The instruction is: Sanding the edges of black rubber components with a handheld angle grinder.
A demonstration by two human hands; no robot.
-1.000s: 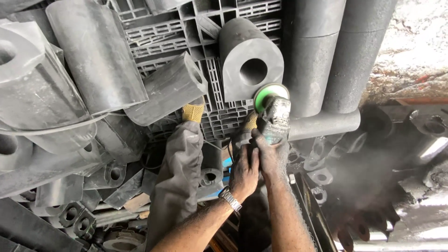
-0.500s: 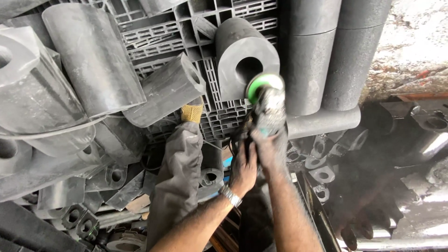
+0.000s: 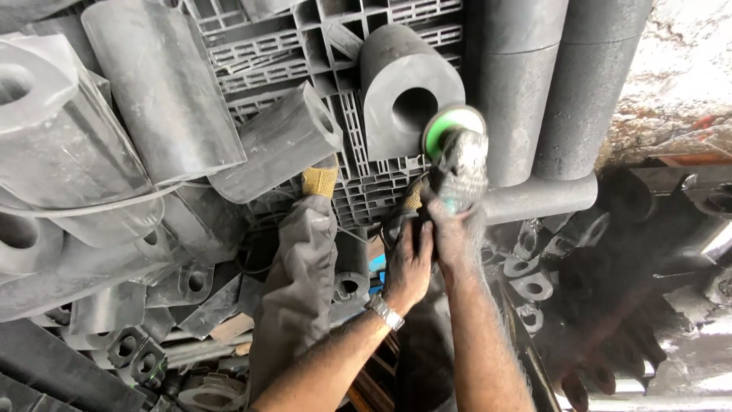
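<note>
I hold a dust-covered angle grinder (image 3: 462, 169) with a green disc (image 3: 450, 124) in both hands. My right hand (image 3: 456, 238) grips its body from behind. My left hand (image 3: 409, 265), with a metal watch on the wrist, clasps the grinder's rear just left of the right one. The disc sits at the lower right edge of a black block with a round hole (image 3: 406, 90), beside a tall dark cylinder (image 3: 520, 91). My dusty trouser leg (image 3: 301, 282) and yellow boot (image 3: 319, 181) reach forward at the left.
A grey plastic pallet (image 3: 358, 164) lies under the parts. Several large black cylinders and holed blocks (image 3: 160, 88) are piled at the left. Small black brackets (image 3: 531, 286) and dust lie at the right, under a rough pale wall (image 3: 679, 69).
Both hands and the grinder have shifted slightly up and left, bringing the green disc closer to the holed black block.
</note>
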